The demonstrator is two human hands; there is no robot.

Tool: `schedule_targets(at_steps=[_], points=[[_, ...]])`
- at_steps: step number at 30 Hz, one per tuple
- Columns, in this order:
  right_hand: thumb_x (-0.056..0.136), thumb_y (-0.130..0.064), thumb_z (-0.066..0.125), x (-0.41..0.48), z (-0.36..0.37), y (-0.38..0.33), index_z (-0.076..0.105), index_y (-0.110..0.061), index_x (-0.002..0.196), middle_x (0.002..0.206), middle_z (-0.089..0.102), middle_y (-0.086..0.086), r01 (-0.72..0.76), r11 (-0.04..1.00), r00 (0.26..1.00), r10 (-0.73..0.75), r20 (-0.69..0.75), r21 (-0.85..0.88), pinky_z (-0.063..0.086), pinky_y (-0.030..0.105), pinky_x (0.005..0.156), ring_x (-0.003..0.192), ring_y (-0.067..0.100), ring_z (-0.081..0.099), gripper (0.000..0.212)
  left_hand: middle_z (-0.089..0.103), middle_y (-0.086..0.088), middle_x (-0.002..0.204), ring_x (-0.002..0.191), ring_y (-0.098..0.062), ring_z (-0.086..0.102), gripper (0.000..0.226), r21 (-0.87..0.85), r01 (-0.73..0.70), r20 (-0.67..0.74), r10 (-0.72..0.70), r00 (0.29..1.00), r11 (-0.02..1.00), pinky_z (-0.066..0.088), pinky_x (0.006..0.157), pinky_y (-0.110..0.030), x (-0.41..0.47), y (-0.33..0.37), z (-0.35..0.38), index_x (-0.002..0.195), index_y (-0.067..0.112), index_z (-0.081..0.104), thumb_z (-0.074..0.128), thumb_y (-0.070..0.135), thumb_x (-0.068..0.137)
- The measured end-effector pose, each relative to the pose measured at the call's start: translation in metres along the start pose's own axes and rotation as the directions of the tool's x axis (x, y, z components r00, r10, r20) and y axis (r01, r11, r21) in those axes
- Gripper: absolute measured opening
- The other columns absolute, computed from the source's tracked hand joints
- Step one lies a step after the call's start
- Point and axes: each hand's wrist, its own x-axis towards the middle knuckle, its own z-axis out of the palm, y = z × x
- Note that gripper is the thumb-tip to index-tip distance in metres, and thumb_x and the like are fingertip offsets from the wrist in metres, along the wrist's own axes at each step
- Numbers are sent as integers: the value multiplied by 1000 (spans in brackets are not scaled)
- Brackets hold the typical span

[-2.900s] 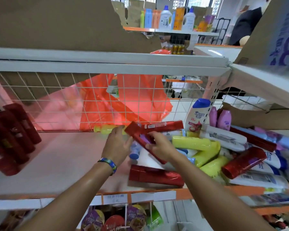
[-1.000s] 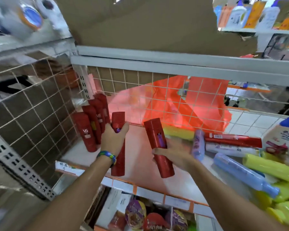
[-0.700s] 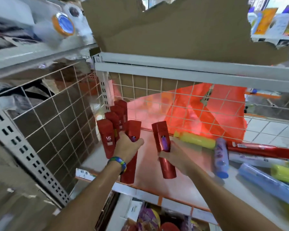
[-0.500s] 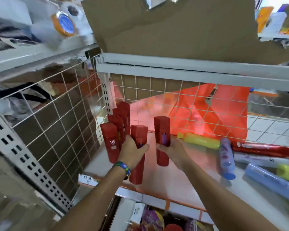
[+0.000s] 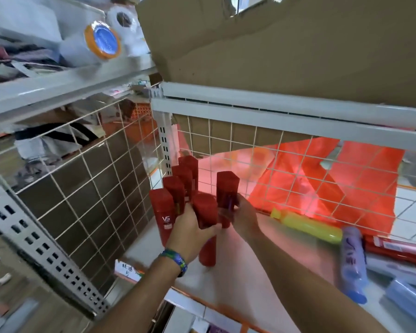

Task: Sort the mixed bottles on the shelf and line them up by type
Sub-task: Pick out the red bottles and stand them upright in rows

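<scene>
Red bottles: two carried over from mixed pile, now upright at shelf (image 5: 238, 280) left end, beside standing red row (image 5: 175, 188). Your left hand (image 5: 190, 236), fingers closed round front bottle (image 5: 205, 224), base near shelf edge. Your right hand (image 5: 240, 217), fingers wrapped on rear bottle (image 5: 227, 188). Judgement: red group nearly extended by two; yellow bottle (image 5: 305, 224), purple bottle (image 5: 352, 260) lying unsorted at right.

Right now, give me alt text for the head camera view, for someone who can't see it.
Two hands each hold an upright red bottle, left hand and right hand, beside a row of red bottles standing at the shelf's left end. A yellow bottle and a purple bottle lie to the right.
</scene>
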Motion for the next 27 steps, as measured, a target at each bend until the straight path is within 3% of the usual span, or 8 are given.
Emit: schedule_targets(at_steps=[3, 6, 11, 15, 17, 20, 23, 27], points=[[83, 13, 60, 9, 4, -5, 56, -14, 88, 75, 58, 0, 10, 999, 998, -7, 57, -42, 46, 16, 51, 62, 11, 56, 28, 59, 15, 88, 81, -5, 58, 54, -23, -6, -14, 6, 1000, 1000, 44, 74, -19, 0, 3, -1, 113, 20, 49, 81, 35, 72], [90, -8, 63, 20, 10, -7, 53, -27, 100, 80, 57, -13, -25, 999, 994, 27, 105, -21, 41, 10, 55, 69, 4, 53, 24, 60, 14, 92, 86, -6, 59, 57, -44, -8, -28, 7, 1000, 999, 45, 78, -20, -2, 4, -1, 116, 21, 48, 80, 38, 72], [78, 25, 57, 26, 20, -2, 58, -5, 90, 81, 58, 8, 127, 991, 990, -130, 53, 47, 51, 27, 58, 64, 11, 63, 32, 57, 17, 90, 90, -9, 59, 56, -20, 21, -66, -22, 998, 1000, 48, 84, -24, -2, 3, 1, 119, 21, 48, 79, 37, 74], [87, -10, 67, 33, 26, -15, 56, -22, 102, 86, 58, -9, 10, 988, 994, 7, 113, -151, 41, 18, 61, 74, 8, 56, 23, 55, 18, 88, 88, -9, 58, 51, -22, 40, -84, -42, 996, 999, 48, 85, -26, -3, 2, 3, 114, 22, 48, 78, 34, 75], [81, -20, 73, 38, 28, -12, 62, -20, 106, 89, 62, -7, 49, 967, 998, -36, 54, -251, 38, 19, 61, 79, 14, 57, 27, 55, 19, 86, 86, -8, 58, 47, -19, 46, -82, -48, 996, 999, 47, 83, -24, -3, 2, 5, 109, 24, 47, 78, 34, 75], [78, -21, 75, 43, 36, -9, 64, -16, 106, 90, 64, -4, 61, 970, 998, -59, 13, -235, 38, 13, 61, 79, 17, 56, 31, 55, 18, 85, 84, -8, 58, 45, -10, 53, -80, -54, 995, 999, 45, 82, -24, -3, 1, 6, 106, 25, 46, 78, 35, 76], [77, -23, 74, 44, 39, -10, 63, -18, 105, 91, 66, -3, 35, 970, 999, -32, 17, -241, 41, 27, 72, 82, 19, 58, 30, 55, 18, 85, 83, -7, 57, 45, -5, 59, -77, -59, 995, 998, 45, 81, -23, -3, 1, 7, 105, 25, 46, 78, 35, 76], [78, -21, 74, 46, 40, -9, 63, -18, 105, 90, 65, -3, 35, 972, 999, -30, 27, -234, 43, 29, 74, 82, 20, 59, 29, 56, 15, 86, 85, -9, 58, 46, -7, 69, -86, -69, 994, 998, 46, 83, -24, -2, 0, 7, 106, 24, 46, 78, 35, 76]])
